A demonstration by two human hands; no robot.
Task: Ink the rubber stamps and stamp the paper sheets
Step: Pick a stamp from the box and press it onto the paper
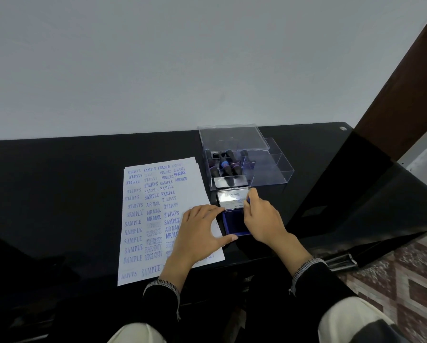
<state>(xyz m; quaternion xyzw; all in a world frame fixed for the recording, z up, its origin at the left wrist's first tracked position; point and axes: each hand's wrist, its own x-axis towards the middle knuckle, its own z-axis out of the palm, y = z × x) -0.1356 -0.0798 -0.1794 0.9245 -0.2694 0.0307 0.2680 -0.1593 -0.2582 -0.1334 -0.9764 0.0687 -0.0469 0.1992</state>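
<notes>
The ink pad [234,225] lies open just right of the paper sheet [158,214], lid [232,199] tipped up at the far side. The right hand [259,216], fingers curled, is pinched on the lid's right edge. The left hand [202,229], fingers spread and relaxed, is rested on pad edge and sheet. Stamps [226,167] sit in the clear box [276,169] beyond, nearer the right hand.

Glossy black tabletop [83,194], white paper sheets [195,189] crowded with blue and violet stamped words. Ink pad [234,225] shows deep blue, its lid [232,199] shiny silver. Clear box [269,169] holds black-handled stamps [226,167]. Black sleeves [331,285], cuffs trimmed grey-white. Floor [405,268] patterned maroon and white diamonds.
</notes>
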